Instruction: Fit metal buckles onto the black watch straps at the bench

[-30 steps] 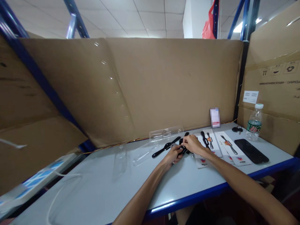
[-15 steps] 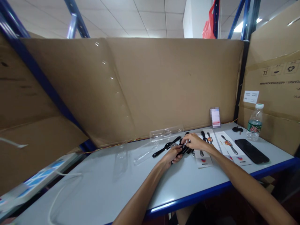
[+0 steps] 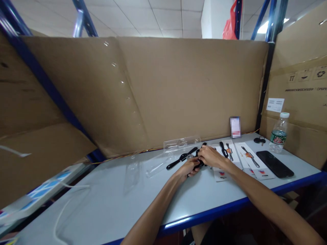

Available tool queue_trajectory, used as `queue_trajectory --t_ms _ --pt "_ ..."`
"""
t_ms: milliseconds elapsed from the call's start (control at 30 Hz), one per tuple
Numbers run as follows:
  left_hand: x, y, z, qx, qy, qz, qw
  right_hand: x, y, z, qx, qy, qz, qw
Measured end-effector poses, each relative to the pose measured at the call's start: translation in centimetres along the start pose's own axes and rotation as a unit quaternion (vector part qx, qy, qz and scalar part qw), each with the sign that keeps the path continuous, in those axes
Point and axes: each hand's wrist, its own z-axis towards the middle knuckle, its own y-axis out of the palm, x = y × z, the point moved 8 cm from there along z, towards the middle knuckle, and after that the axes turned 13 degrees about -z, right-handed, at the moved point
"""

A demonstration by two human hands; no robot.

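Observation:
Both of my hands meet over a black watch at the middle of the pale table. My left hand grips its near end with curled fingers. My right hand closes on it from the right. A second black watch lies flat just left of my hands, with a clear plastic tray behind it. White printed cards showing watches lie to the right of my hands.
A black phone and a water bottle stand at the right end, with black keys behind. Clear plastic trays lie to the left. Cardboard sheets wall the table's back and sides. A white cable trails at the left.
My right hand shifted slightly left along the watch, then back. The view tilted a little. Everything else on the table stayed put.

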Motion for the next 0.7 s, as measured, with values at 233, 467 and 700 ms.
queue_trajectory --t_ms 233,467,700 --pt "0.2 0.2 -0.5 0.011 -0.007 0.006 1.0 1.3 0.9 0.2 0.008 0.053 0.054 0.997" --pt "-0.2 -0.4 0.1 0.015 -0.014 -0.007 1.0 2.3 1.8 0.2 -0.009 0.102 0.124 0.987" --pt "-0.1 -0.4 0.3 0.013 -0.004 -0.011 1.0 2.2 1.3 0.1 -0.014 0.031 0.079 0.996"
